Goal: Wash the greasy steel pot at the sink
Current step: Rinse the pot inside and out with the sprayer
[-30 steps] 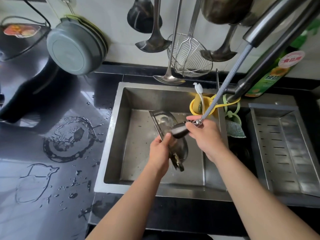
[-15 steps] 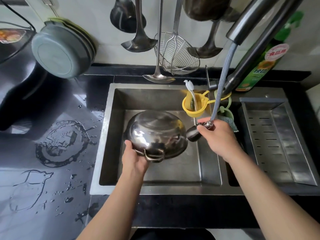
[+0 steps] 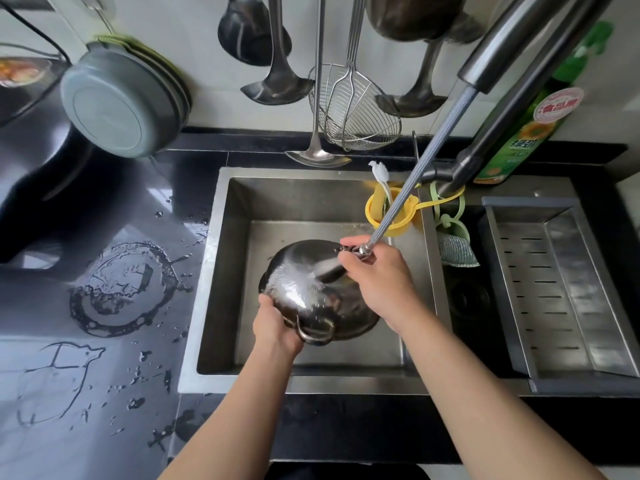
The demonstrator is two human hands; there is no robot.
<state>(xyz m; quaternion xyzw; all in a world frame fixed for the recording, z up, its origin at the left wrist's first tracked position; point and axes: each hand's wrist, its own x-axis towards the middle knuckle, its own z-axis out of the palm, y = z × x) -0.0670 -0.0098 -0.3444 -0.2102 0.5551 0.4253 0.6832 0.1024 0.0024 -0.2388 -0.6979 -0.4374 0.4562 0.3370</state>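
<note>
Two bare forearms, no sleeves; left hand [image 3: 273, 327], right hand [image 3: 377, 282] ungloved.

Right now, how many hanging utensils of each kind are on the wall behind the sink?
Ladles: 3 (black ladle, left steel ladle, right steel ladle)
Round wire-mesh skimmer: 1
Long-handled steel spatula: 1
Large round steel vessel, cropped at the top: 1
Total: 6

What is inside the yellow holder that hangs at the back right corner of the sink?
A white brush stands in the yellow holder, its head above the rim. The braided sprayer hose crosses in front, so the holder's inside and the brush's lower end are hidden.
</note>
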